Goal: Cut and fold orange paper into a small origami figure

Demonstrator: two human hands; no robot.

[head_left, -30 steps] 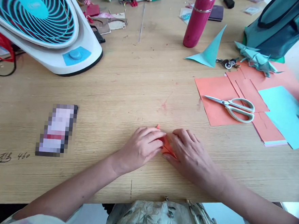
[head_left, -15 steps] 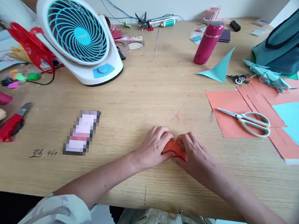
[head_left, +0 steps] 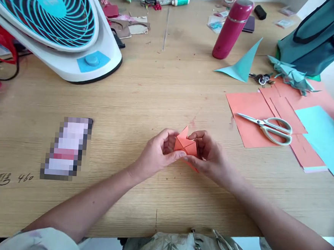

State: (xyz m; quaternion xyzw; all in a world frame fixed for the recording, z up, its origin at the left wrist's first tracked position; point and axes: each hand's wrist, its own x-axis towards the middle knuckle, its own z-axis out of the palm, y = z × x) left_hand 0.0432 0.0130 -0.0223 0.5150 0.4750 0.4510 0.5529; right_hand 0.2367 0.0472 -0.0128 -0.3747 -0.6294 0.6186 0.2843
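Observation:
A small folded piece of orange paper [head_left: 186, 144] is held between both hands, just above the table's front half. Its creased face is turned up, with one pointed tip rising at the top and another corner showing below the thumbs. My left hand [head_left: 163, 149] pinches its left side, thumb across the lower edge. On the other side my right hand [head_left: 206, 152] grips it, thumb below and fingers curled behind. Some fingertips are hidden behind the paper.
Scissors [head_left: 275, 129] lie on orange sheets [head_left: 248, 134] at right, beside blue paper [head_left: 323, 141]. Behind are a folded teal paper piece [head_left: 241, 67], keys [head_left: 262, 79], a magenta bottle [head_left: 232, 30] and a teal bag [head_left: 312, 43]. A phone [head_left: 68, 144] and a fan [head_left: 102, 61] are at left.
The orange paper, earlier bent and mostly covered by the fingers, now shows its folded face and upper tip. Both hands have loosened around it. The whole view has shifted slightly.

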